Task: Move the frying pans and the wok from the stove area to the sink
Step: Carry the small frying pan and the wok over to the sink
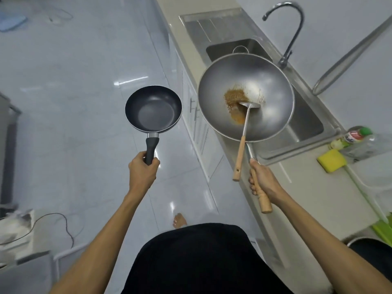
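Head view: your left hand (143, 170) grips the frying pan (153, 109), right hand (264, 181) the wok (246, 97) — level, so its spatula (244, 132) stays put — over the sink (305, 124).

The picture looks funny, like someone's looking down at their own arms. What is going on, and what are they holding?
You guessed right. A camera sits on a person's head and looks down, so you see their own two arms.

The left hand grips the black handle of a small dark non-stick frying pan, held out over the shiny tiled floor. It is empty.

The right hand grips the wooden handle of a big round grey metal wok. Inside the wok are brown food leftovers and a metal spatula with a wooden handle.

The wok hangs over a steel sink with a curved tap. Next to the sink lie a yellow sponge and a plastic bottle with a green cap.
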`<move>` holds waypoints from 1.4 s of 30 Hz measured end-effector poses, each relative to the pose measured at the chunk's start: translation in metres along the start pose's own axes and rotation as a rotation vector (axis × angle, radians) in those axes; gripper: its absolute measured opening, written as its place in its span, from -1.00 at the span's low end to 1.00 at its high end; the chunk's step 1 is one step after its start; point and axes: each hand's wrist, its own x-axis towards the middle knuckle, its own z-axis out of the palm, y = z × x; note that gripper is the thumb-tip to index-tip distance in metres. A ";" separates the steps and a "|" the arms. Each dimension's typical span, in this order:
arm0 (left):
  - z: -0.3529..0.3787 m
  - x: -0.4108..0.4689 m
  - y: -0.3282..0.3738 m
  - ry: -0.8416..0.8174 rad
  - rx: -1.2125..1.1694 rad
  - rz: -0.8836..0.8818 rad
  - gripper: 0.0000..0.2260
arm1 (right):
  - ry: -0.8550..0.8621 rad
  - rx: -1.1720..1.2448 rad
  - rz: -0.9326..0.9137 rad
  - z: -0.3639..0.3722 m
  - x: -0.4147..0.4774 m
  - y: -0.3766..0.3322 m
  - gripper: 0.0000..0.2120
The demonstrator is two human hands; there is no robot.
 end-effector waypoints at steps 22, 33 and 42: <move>0.028 0.423 0.102 0.027 0.022 -0.027 -0.93 | -0.035 0.041 0.015 0.115 0.352 -0.309 -0.57; 0.053 0.556 0.142 -0.023 0.018 0.000 -0.92 | 0.074 0.158 0.088 0.140 0.494 -0.428 -0.61; 0.042 0.691 0.151 -0.132 0.101 0.019 -0.94 | 0.188 0.250 0.185 0.182 0.551 -0.478 -0.59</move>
